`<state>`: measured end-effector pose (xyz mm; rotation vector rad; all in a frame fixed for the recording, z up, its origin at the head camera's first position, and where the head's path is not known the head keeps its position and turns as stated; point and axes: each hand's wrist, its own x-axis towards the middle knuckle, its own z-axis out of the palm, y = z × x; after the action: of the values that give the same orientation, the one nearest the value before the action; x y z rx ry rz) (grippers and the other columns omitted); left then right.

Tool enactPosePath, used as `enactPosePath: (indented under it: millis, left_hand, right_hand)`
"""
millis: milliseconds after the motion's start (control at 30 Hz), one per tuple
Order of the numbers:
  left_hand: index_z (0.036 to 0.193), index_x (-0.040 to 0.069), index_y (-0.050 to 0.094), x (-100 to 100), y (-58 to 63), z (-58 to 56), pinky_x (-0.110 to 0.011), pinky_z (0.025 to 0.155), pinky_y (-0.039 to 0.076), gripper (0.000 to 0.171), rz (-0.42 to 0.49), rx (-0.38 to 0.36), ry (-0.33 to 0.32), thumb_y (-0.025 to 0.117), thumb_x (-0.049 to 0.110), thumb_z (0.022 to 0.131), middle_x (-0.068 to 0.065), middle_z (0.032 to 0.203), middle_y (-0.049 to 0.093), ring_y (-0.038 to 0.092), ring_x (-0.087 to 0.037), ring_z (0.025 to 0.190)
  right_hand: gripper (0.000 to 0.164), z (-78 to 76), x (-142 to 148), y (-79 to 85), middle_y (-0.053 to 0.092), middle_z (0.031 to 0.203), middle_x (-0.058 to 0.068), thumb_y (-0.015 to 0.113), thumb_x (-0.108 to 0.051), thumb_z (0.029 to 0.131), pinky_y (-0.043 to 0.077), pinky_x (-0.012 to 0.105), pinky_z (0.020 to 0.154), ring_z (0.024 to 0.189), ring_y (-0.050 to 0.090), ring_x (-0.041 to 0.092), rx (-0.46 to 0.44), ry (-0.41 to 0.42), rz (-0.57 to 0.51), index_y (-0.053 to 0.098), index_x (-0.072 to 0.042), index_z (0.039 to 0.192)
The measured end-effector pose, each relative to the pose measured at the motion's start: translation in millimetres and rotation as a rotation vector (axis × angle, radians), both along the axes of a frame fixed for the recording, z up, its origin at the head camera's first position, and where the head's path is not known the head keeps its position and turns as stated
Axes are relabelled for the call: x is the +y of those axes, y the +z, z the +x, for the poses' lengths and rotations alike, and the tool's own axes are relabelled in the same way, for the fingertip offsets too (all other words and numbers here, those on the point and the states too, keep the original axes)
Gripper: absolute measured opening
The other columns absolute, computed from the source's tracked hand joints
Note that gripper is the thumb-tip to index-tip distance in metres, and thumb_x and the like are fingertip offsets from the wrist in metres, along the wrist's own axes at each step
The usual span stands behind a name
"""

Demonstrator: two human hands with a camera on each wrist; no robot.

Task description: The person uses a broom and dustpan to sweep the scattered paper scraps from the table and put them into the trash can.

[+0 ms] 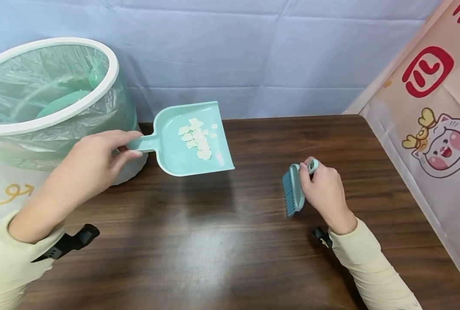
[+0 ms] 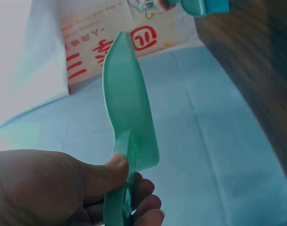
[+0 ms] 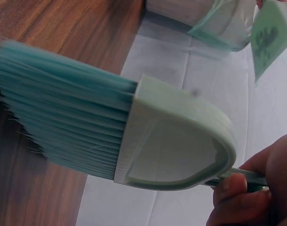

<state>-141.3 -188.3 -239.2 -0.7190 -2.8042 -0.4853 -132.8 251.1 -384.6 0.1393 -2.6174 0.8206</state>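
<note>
My left hand (image 1: 102, 157) grips the handle of a mint-green dustpan (image 1: 172, 159), its thumb on top in the left wrist view. Above the table the pan is held, its flat lip facing right and a shadow below it. Several pale paper scraps (image 1: 197, 137) lie in the pan, most in a heap near its middle and a few by the lip. At the right, my right hand (image 1: 324, 187) holds a small hand brush (image 1: 297, 187) by its handle. Teal bristles (image 3: 63, 108) point left, close over the wood in the right wrist view.
A bin (image 1: 110, 82) with a white rim and a clear plastic liner stands at the left, just behind the left hand. Brown wood covers the table (image 1: 253, 249). A pale blue cloth (image 1: 199, 51) hangs behind it, and a printed banner (image 1: 427, 129) borders the right side.
</note>
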Motion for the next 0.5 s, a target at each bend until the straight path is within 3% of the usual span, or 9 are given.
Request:
enactPosePath:
  millis: [300,400,500]
  left_hand:
    - [0.127,0.007,0.071,-20.7,32.9,4.7,-0.019,0.057,0.031,0.037,-0.023,0.032,0.102,0.078,0.011,0.091,-0.014,0.105,0.073,0.047,-0.015,0.062]
    - [0.126,0.006,0.072,-34.2,41.9,3.5,-0.016,0.052,0.03,0.037,-0.009,0.106,0.132,0.079,0.011,0.09,-0.018,0.102,0.074,0.043,0.002,0.053]
    - [0.122,0.003,0.073,-53.8,45.4,-5.1,-0.008,0.051,0.032,0.034,0.071,0.196,0.122,0.079,0.008,0.089,0.014,0.101,0.073,0.041,0.015,0.054]
  right_hand:
    - [0.024,0.3,-2.0,0.2,0.046,0.053,0.002,0.054,-0.014,0.103,0.032,0.03,0.041,0.045,0.044,0.016,-0.003,-0.004,-0.001,0.063,-0.002,0.085]
    - [0.024,-0.2,-2.7,-0.4,0.044,0.052,0.002,0.054,-0.015,0.104,0.031,0.03,0.04,0.043,0.042,0.016,-0.011,-0.003,0.0,0.063,-0.002,0.085]
    - [0.024,-0.7,-3.0,-1.3,0.043,0.051,0.001,0.054,-0.015,0.104,0.03,0.03,0.04,0.043,0.041,0.016,-0.015,-0.007,-0.001,0.063,-0.002,0.086]
